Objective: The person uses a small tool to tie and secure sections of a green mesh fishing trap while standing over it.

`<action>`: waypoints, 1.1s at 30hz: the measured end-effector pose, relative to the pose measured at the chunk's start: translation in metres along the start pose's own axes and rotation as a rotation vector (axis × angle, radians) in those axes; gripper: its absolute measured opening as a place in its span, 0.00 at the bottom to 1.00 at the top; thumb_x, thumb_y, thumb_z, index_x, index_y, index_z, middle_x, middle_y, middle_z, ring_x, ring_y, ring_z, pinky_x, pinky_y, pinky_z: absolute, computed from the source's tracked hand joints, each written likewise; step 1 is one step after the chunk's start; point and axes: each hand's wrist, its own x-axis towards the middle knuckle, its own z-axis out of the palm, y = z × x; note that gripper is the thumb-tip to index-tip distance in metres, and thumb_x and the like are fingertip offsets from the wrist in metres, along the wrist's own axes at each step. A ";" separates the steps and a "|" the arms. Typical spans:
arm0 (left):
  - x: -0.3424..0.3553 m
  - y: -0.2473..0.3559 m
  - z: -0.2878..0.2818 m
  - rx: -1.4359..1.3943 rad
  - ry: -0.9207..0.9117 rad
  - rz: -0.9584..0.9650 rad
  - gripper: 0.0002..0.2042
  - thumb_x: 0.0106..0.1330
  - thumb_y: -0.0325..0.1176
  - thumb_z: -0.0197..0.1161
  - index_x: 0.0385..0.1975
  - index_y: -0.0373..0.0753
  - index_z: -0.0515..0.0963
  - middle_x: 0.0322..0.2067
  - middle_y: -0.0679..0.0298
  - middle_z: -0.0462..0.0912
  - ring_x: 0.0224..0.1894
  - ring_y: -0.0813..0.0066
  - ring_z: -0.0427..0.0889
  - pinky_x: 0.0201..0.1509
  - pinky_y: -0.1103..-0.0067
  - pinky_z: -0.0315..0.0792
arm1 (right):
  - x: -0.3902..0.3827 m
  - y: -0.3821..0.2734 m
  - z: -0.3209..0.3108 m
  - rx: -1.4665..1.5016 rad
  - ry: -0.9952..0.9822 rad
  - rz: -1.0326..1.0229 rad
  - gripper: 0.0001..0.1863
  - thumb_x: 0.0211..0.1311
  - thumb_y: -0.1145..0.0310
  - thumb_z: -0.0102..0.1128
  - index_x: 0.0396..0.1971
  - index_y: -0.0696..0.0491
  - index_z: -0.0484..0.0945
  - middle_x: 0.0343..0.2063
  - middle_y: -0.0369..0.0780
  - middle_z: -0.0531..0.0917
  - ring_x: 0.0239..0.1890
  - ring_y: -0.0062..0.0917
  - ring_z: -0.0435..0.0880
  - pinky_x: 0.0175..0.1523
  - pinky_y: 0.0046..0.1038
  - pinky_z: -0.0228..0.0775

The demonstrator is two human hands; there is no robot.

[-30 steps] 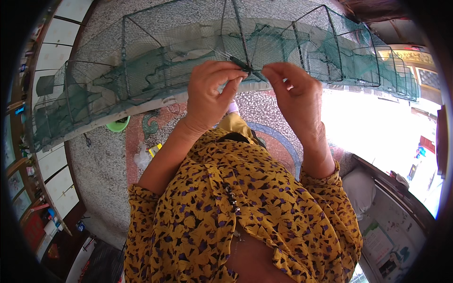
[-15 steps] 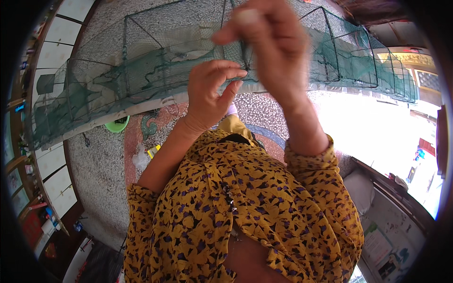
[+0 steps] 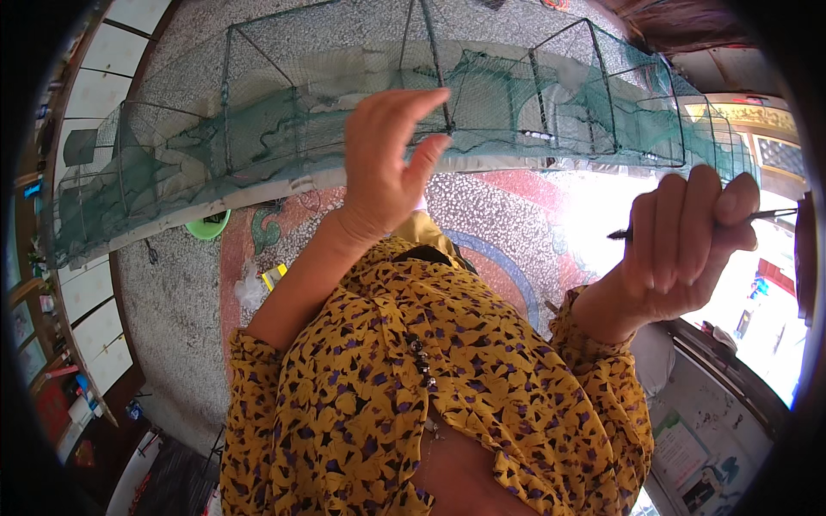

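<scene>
A long green mesh net trap [image 3: 482, 95], stretched over dark rod frames, runs across the far side in front of me. My left hand [image 3: 383, 159] is raised before its near side, thumb and fingers apart beside an upright dark rod [image 3: 434, 64]. Nothing shows between those fingertips. Off to the right, my right hand [image 3: 684, 232] is closed round a slim dark netting needle [image 3: 770, 213]. Its forked end sticks out past the thumb, and the other, pointed end shows at the left of the fist. Any thread on it is too fine to make out.
A pale ledge [image 3: 284, 185] runs under the net. On the speckled floor [image 3: 172, 301] at the left are a green basin [image 3: 209, 225], a clear plastic bag [image 3: 250, 292] and a yellow packet [image 3: 274, 276]. White-fronted cabinets [image 3: 107, 327] line the left; bright light floods the right.
My right hand has swung from above the net down and out to the right, bringing the netting needle into clear sight. The left thumb and fingers have spread farther apart, staying near the rod.
</scene>
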 end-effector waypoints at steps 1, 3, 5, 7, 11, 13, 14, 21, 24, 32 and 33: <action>0.003 0.008 0.002 0.101 -0.005 0.102 0.19 0.57 0.30 0.65 0.49 0.39 0.73 0.40 0.63 0.78 0.45 0.72 0.76 0.56 0.74 0.66 | 0.007 0.003 -0.007 -0.198 -0.036 -0.108 0.10 0.68 0.65 0.48 0.39 0.58 0.70 0.17 0.39 0.73 0.15 0.17 0.71 0.19 0.20 0.70; 0.000 0.019 0.005 0.028 -0.113 0.146 0.18 0.55 0.31 0.65 0.48 0.43 0.76 0.37 0.67 0.80 0.41 0.76 0.78 0.60 0.71 0.62 | 0.018 0.014 -0.018 -0.570 -0.015 -0.261 0.08 0.66 0.71 0.50 0.38 0.61 0.70 0.24 0.42 0.77 0.18 0.18 0.72 0.28 0.24 0.73; -0.010 0.022 0.004 0.028 -0.233 0.229 0.16 0.54 0.29 0.65 0.45 0.44 0.78 0.34 0.69 0.80 0.38 0.77 0.78 0.59 0.71 0.63 | 0.023 0.021 -0.019 -0.921 0.033 -0.120 0.06 0.62 0.75 0.53 0.35 0.62 0.74 0.33 0.43 0.80 0.27 0.21 0.76 0.35 0.27 0.72; -0.011 0.030 -0.009 0.035 -0.240 0.162 0.12 0.51 0.25 0.65 0.37 0.44 0.79 0.29 0.71 0.79 0.35 0.75 0.78 0.54 0.70 0.64 | 0.030 0.034 -0.039 -1.350 -0.201 -0.047 0.04 0.58 0.74 0.58 0.32 0.57 0.79 0.32 0.38 0.81 0.32 0.23 0.78 0.36 0.26 0.72; -0.024 0.027 -0.024 0.108 -0.285 0.100 0.11 0.50 0.24 0.64 0.34 0.43 0.79 0.32 0.70 0.79 0.37 0.74 0.77 0.47 0.69 0.65 | 0.042 0.062 -0.059 -1.673 -0.500 -0.036 0.02 0.51 0.72 0.62 0.27 0.50 0.81 0.27 0.32 0.77 0.34 0.26 0.77 0.37 0.27 0.72; -0.032 0.023 -0.025 0.141 -0.293 0.069 0.11 0.50 0.24 0.64 0.34 0.43 0.79 0.35 0.70 0.79 0.39 0.74 0.77 0.46 0.70 0.63 | 0.048 0.071 -0.063 -1.704 -0.596 -0.094 0.03 0.49 0.71 0.63 0.26 0.48 0.81 0.25 0.31 0.75 0.34 0.27 0.77 0.37 0.28 0.72; -0.037 0.019 -0.023 0.148 -0.278 0.059 0.11 0.50 0.24 0.64 0.34 0.42 0.79 0.36 0.70 0.79 0.39 0.74 0.77 0.47 0.72 0.62 | 0.050 0.073 -0.062 -1.701 -0.622 -0.100 0.02 0.49 0.71 0.63 0.25 0.48 0.81 0.25 0.31 0.75 0.34 0.26 0.76 0.37 0.28 0.72; -0.047 0.018 -0.017 0.169 -0.172 -0.095 0.11 0.52 0.22 0.62 0.36 0.39 0.78 0.40 0.65 0.78 0.41 0.68 0.77 0.45 0.73 0.64 | 0.065 0.088 -0.053 -1.624 -0.852 -0.083 0.02 0.47 0.72 0.63 0.23 0.50 0.80 0.25 0.31 0.75 0.37 0.25 0.75 0.38 0.27 0.71; -0.052 0.017 -0.012 0.131 -0.114 -0.123 0.10 0.53 0.20 0.62 0.36 0.37 0.77 0.40 0.61 0.77 0.41 0.63 0.77 0.43 0.72 0.69 | 0.076 0.092 -0.045 -1.577 -1.004 -0.032 0.02 0.46 0.73 0.63 0.22 0.51 0.80 0.25 0.30 0.75 0.37 0.25 0.74 0.38 0.27 0.71; -0.062 0.021 -0.005 -0.055 -0.065 -0.265 0.09 0.55 0.20 0.61 0.37 0.34 0.77 0.42 0.53 0.74 0.43 0.56 0.77 0.42 0.72 0.73 | 0.076 0.106 -0.030 -1.364 -0.945 0.134 0.14 0.41 0.74 0.67 0.29 0.54 0.72 0.30 0.40 0.72 0.37 0.29 0.74 0.38 0.31 0.71; -0.064 0.021 -0.005 -0.054 -0.075 -0.252 0.09 0.56 0.21 0.61 0.37 0.33 0.77 0.43 0.53 0.74 0.43 0.56 0.77 0.43 0.73 0.73 | 0.070 0.111 -0.030 -1.314 -0.956 0.068 0.13 0.41 0.74 0.67 0.29 0.54 0.73 0.30 0.39 0.72 0.37 0.29 0.74 0.37 0.31 0.71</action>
